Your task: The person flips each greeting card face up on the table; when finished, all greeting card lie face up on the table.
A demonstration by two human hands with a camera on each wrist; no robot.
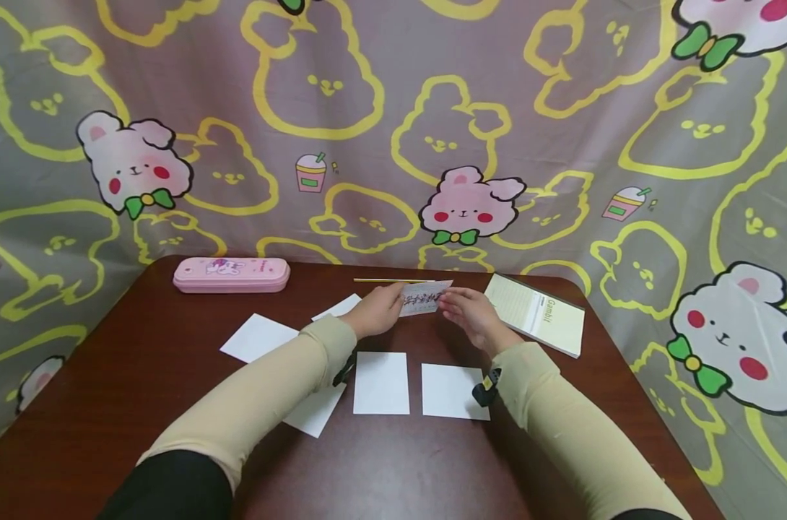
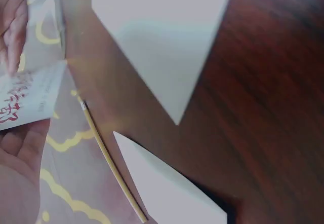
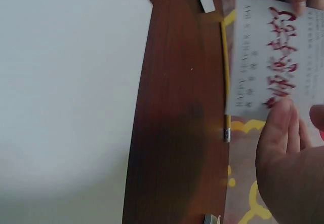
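Note:
A small pale card (image 1: 422,298) with red handwritten-style characters is held above the far part of the table, tilted up. My left hand (image 1: 378,309) grips it at its left edge; in the right wrist view a left fingertip lies on the printed face. On the other side my right hand (image 1: 473,316) has fairly straight fingers, their tips against or just before the card's face. The right wrist view shows the card (image 3: 273,57) close up, with the right fingers (image 3: 277,125) over its edge. Behind the hands lies a yellow pencil (image 1: 393,280).
Several white paper sheets (image 1: 381,383) lie on the brown table (image 1: 380,469), some partly under the left forearm. A pink pencil case (image 1: 231,276) rests at the back left. At the right is a cream notebook (image 1: 536,312) marked "Gambit". A patterned curtain (image 1: 367,166) hangs behind.

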